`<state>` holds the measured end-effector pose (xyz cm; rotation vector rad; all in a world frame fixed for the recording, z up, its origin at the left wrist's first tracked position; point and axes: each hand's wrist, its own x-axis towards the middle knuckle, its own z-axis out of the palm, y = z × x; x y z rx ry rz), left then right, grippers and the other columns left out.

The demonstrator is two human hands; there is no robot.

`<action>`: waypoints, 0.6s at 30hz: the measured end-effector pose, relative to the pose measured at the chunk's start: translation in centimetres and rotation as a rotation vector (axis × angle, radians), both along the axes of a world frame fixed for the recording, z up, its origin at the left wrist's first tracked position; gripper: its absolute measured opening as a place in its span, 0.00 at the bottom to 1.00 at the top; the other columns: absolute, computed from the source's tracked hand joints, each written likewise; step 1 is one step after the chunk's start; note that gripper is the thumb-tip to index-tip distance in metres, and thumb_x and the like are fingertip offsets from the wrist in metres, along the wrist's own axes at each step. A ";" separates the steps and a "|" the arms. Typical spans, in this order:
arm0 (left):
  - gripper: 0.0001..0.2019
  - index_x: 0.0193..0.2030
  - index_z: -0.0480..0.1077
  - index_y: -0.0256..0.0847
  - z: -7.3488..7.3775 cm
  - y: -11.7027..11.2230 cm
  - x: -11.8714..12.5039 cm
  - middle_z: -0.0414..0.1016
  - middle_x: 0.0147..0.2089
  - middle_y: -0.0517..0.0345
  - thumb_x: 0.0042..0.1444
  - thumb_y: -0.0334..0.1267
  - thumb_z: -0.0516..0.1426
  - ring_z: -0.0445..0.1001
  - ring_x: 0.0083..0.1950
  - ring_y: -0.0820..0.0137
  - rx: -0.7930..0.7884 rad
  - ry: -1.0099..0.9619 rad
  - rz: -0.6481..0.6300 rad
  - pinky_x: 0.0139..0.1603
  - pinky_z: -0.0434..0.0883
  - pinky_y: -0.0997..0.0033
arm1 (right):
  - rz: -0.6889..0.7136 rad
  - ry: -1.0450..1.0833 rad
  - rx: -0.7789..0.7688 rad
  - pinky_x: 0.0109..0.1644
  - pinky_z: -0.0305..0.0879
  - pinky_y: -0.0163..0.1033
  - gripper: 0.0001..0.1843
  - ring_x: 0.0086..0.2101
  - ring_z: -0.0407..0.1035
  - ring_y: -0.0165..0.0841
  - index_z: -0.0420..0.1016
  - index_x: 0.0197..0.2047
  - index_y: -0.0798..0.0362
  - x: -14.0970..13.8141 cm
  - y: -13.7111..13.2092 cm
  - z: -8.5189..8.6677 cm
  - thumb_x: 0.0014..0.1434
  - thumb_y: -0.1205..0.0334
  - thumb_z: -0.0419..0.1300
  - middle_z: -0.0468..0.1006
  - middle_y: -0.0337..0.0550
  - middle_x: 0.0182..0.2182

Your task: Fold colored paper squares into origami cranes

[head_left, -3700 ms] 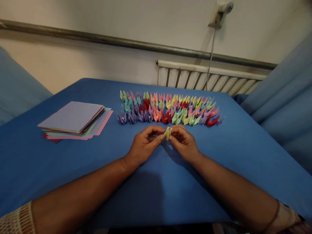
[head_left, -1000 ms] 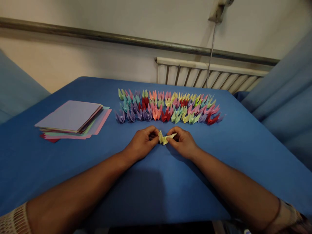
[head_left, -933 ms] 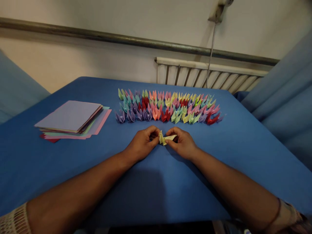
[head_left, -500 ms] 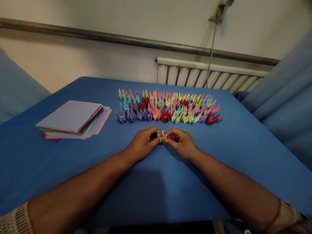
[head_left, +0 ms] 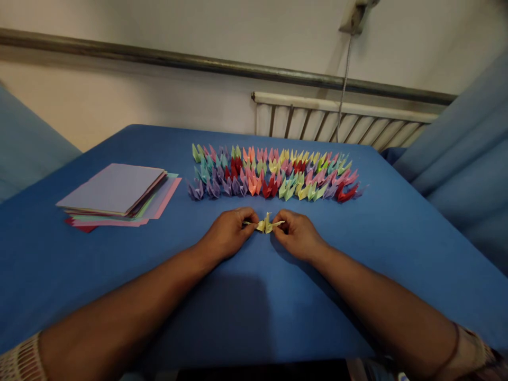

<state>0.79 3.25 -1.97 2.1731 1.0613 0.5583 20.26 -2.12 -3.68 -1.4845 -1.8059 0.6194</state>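
A small pale yellow paper crane point(head_left: 266, 226) is held between my hands, low over the blue-covered table point(head_left: 309, 317). My left hand point(head_left: 229, 233) pinches its left wing between thumb and fingers. On the other side, my right hand point(head_left: 300, 234) grips the right wing the same way. The wings spread outward from the crane's upright middle; the wing ends are partly hidden by my fingers. Just beyond my hands stand rows of folded paper cranes point(head_left: 254, 182) in purple, red, orange, pink, yellow, green and blue.
To the left lies a stack of coloured square paper sheets point(head_left: 115, 189), lavender on top, its lower sheets fanned out. A radiator point(head_left: 341, 108) and a metal rail point(head_left: 206, 63) run along the wall behind. Blue curtains point(head_left: 468, 174) hang at both sides.
My hands have drawn slightly apart, and the yellow crane's wings have been pulled outward, so it looks wider and flatter. The other cranes and the paper stack have stayed in place.
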 end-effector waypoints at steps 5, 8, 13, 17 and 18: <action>0.04 0.37 0.71 0.43 0.7 -0.1 0.0 0.76 0.34 0.61 0.56 0.38 0.56 0.73 0.35 0.68 0.050 0.007 0.037 0.34 0.67 0.71 | 0.002 0.015 0.017 0.27 0.55 0.33 0.05 0.23 0.62 0.28 0.67 0.27 0.51 0.1 0.0 -0.1 0.52 0.71 0.56 0.69 0.34 0.22; 0.04 0.37 0.70 0.43 1.2 -0.3 0.0 0.75 0.34 0.61 0.58 0.39 0.56 0.73 0.35 0.67 0.127 -0.009 0.079 0.36 0.67 0.69 | -0.013 0.045 0.102 0.28 0.57 0.33 0.05 0.25 0.63 0.28 0.67 0.29 0.51 0.2 0.0 0.1 0.53 0.70 0.56 0.69 0.35 0.24; 0.04 0.39 0.68 0.42 1.7 -0.8 -0.2 0.75 0.36 0.60 0.60 0.38 0.55 0.73 0.38 0.68 0.246 -0.077 0.108 0.41 0.68 0.69 | 0.013 0.078 0.295 0.32 0.59 0.35 0.05 0.28 0.64 0.30 0.67 0.31 0.50 0.5 0.0 0.6 0.55 0.70 0.55 0.68 0.36 0.26; 0.04 0.40 0.68 0.41 1.8 -0.8 -0.4 0.74 0.38 0.58 0.62 0.37 0.53 0.73 0.40 0.68 0.265 -0.114 0.096 0.43 0.69 0.68 | 0.023 0.090 0.314 0.33 0.61 0.35 0.06 0.29 0.65 0.30 0.66 0.32 0.50 0.6 0.1 0.6 0.55 0.71 0.55 0.69 0.37 0.27; 0.04 0.40 0.68 0.41 1.8 -0.8 -0.5 0.74 0.38 0.58 0.62 0.37 0.53 0.73 0.40 0.68 0.265 -0.112 0.090 0.43 0.69 0.68 | 0.024 0.089 0.310 0.34 0.61 0.36 0.05 0.29 0.65 0.30 0.67 0.32 0.50 0.6 0.1 0.5 0.56 0.70 0.55 0.69 0.37 0.27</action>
